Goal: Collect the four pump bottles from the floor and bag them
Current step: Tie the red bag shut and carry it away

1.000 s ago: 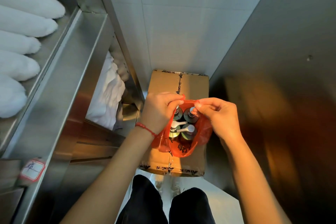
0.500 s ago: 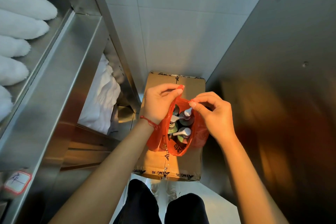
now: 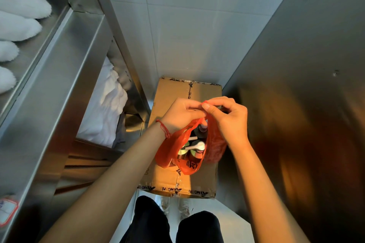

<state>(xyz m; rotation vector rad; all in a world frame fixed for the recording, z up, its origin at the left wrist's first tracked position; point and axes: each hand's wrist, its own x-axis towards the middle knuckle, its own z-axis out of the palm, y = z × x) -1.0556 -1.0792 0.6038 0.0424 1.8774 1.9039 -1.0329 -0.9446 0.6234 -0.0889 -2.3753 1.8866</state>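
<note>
A red plastic bag (image 3: 173,150) hangs in front of me above a cardboard box (image 3: 169,94). Inside it stand pump bottles (image 3: 195,147) with white pump heads and dark bodies; their exact number is hidden by the bag's folds. My left hand (image 3: 179,113) pinches the bag's left handle, and my right hand (image 3: 227,118) pinches the right handle. Both handles meet at my fingertips above the bag's mouth, which is narrowed to a slit.
A steel shelf rack (image 3: 65,61) with white rolled towels (image 3: 17,23) and folded white linen (image 3: 106,104) stands at the left. A steel wall (image 3: 296,104) closes the right side, a tiled wall (image 3: 187,25) the back. My legs (image 3: 167,225) are below.
My hands have drawn the two handles closer together and a little higher, so the bag's mouth has narrowed over the bottles. The view has shifted slightly.
</note>
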